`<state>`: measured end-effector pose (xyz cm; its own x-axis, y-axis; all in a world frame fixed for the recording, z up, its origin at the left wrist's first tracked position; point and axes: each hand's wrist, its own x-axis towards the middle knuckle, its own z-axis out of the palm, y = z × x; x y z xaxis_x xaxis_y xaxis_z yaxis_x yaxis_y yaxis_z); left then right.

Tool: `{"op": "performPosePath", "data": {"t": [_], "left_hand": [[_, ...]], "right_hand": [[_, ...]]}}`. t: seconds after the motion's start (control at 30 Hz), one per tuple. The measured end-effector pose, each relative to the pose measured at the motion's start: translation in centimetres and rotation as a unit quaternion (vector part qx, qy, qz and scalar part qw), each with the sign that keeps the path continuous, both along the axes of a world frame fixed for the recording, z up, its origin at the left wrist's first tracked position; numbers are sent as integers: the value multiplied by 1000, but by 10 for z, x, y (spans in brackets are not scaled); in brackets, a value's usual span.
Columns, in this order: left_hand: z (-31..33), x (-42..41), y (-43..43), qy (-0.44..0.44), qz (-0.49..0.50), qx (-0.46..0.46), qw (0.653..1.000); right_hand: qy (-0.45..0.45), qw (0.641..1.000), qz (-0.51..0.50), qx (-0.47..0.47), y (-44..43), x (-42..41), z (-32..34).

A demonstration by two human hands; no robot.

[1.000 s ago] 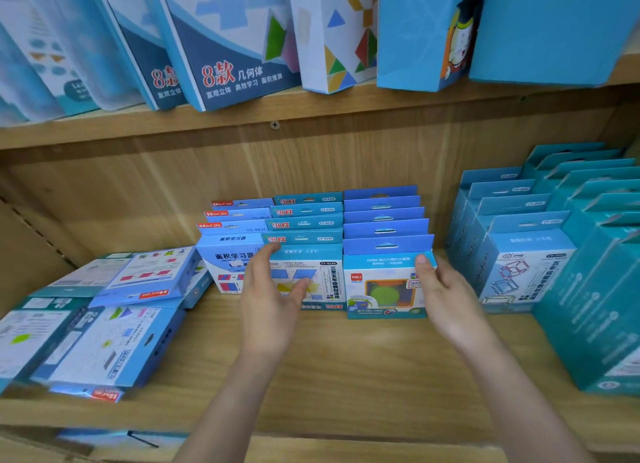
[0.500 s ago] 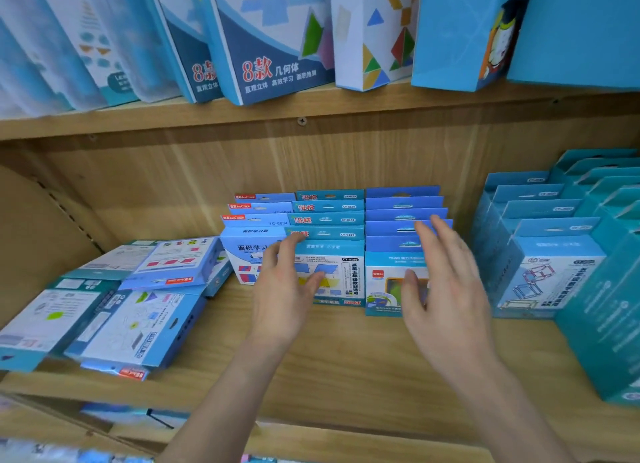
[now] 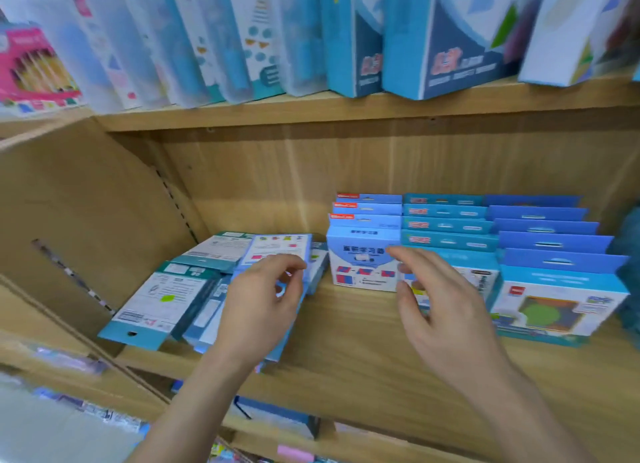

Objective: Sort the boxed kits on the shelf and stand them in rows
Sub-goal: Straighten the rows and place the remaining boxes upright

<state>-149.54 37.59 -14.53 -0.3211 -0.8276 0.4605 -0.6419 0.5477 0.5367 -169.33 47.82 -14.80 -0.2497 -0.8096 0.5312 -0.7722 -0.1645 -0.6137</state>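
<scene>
The left hand (image 3: 259,313) is seen nearest, fingers loosely curled over a pile of boxed kits (image 3: 162,300) lying flat on the wooden shelf (image 3: 363,352); whether one is gripped cannot be told. The right hand (image 3: 446,320) is held slack-fingered and empty before three rows of standing kits (image 3: 450,225). Tall boxes (image 3: 450,47) are ranged above.

The left hand (image 3: 263,303) has left the standing rows and now lies over the pile of flat kits (image 3: 166,300) at the shelf's left end, fingers curled. The right hand (image 3: 436,310) has shifted leftward from the green-circle kit (image 3: 547,315) to the front of the middle row (image 3: 446,225), fingers spread.
</scene>
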Motion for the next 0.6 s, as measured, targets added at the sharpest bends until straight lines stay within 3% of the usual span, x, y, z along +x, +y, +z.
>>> {"op": "performPosePath", "data": {"t": [0.2, 0.37, 0.43, 0.6], "left_hand": [[-11, 81, -67, -167, -63, 9, 984], [-21, 88, -98, -235, -112, 24, 965], [-24, 88, -108, -232, -116, 16, 966], [-6, 99, -113, -125, -131, -36, 983]], "right_hand": [[-19, 998, 18, 60, -50, 79, -7], [-32, 994, -1, 104, -73, 112, -18], [-43, 993, -6, 106, -79, 119, -21], [-63, 990, 20, 128, -85, 129, -13]]}}
